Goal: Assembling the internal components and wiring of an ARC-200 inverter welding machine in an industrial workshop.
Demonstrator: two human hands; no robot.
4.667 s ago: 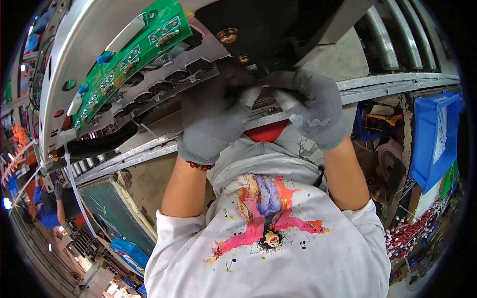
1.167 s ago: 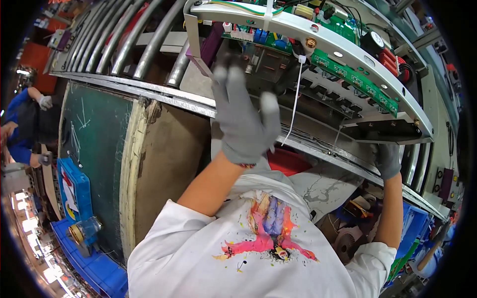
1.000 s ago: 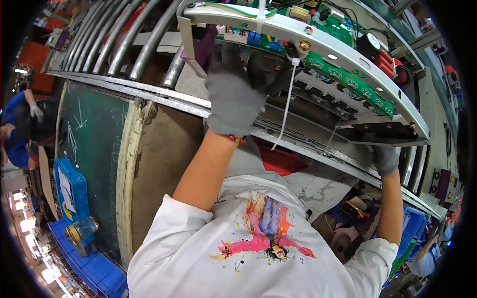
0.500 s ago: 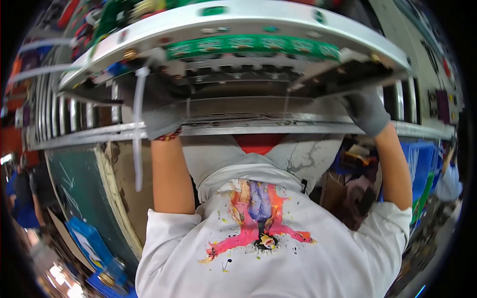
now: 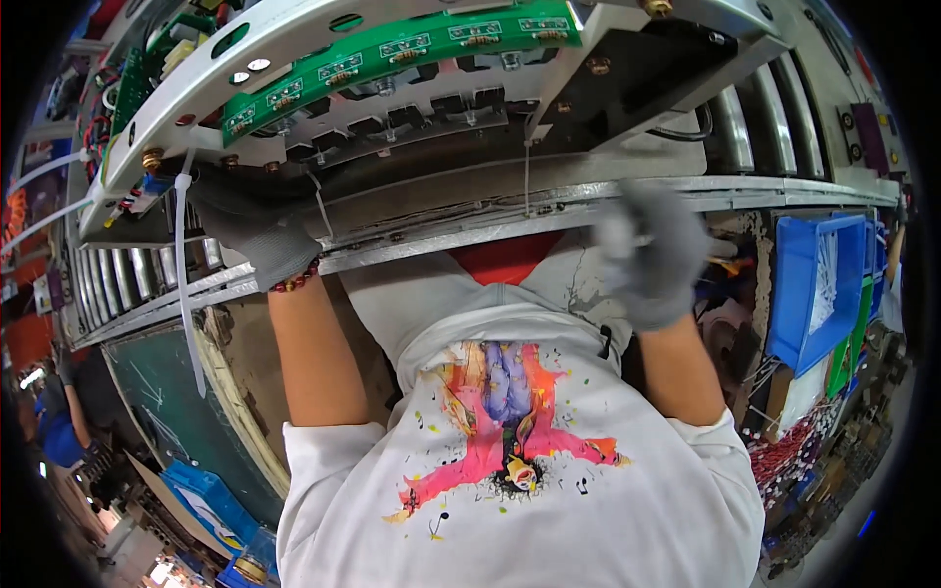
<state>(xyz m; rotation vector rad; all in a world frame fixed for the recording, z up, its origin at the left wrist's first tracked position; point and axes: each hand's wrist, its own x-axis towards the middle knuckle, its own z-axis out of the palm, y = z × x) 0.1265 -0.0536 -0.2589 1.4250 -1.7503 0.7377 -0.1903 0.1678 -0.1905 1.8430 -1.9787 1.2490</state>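
A large pale metal chassis (image 5: pixel 294 67) stands at the top of the head view, with a long green circuit board (image 5: pixel 338 73) along its front. My left hand (image 5: pixel 270 235), in a grey glove, reaches under the chassis's left end; its fingers are hidden in the shadow there. A white cable tie (image 5: pixel 183 284) hangs from the chassis beside that wrist. My right hand (image 5: pixel 655 257), also gloved in grey, is away from the chassis, over the near metal rail. Motion smears its fingers, so their shape and anything in them cannot be made out.
Silver conveyor rollers (image 5: pixel 784 113) run beneath and beyond the chassis, edged by the metal rail (image 5: pixel 431 235). At right stands a blue bin (image 5: pixel 789 318) of white strips, with bundled red wires (image 5: pixel 784 465) below it. A dark green board (image 5: pixel 162 377) is at left.
My right hand has left the chassis's right end and moved left and toward me. The chassis appears more slanted, its right end higher in view. My left hand stays under its left end.
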